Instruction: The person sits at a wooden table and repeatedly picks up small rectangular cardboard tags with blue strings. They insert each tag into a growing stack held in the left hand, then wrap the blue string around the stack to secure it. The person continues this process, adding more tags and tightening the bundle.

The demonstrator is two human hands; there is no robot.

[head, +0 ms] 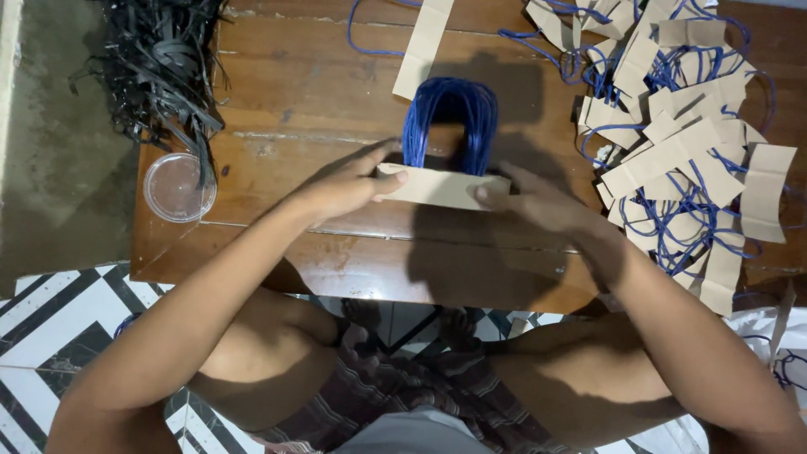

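Observation:
My left hand (pixel 345 183) and my right hand (pixel 534 202) grip the two ends of a stack of brown cardboard strips (pixel 441 187) held on edge over a low wooden table (pixel 311 92). A thick bundle of blue cord loops (pixel 450 122) rises from the stack's far side and arches over the table. My thumbs press the near face of the stack, and my fingers wrap behind it. Below the table edge my bare knees show.
A heap of brown cardboard strips with blue cord handles (pixel 681 143) covers the table's right side. One loose strip (pixel 423 46) lies at the top centre. A clear round plastic lid (pixel 178 187) sits at the left edge, under a tangle of black strips (pixel 164 67). Patterned floor tiles lie below.

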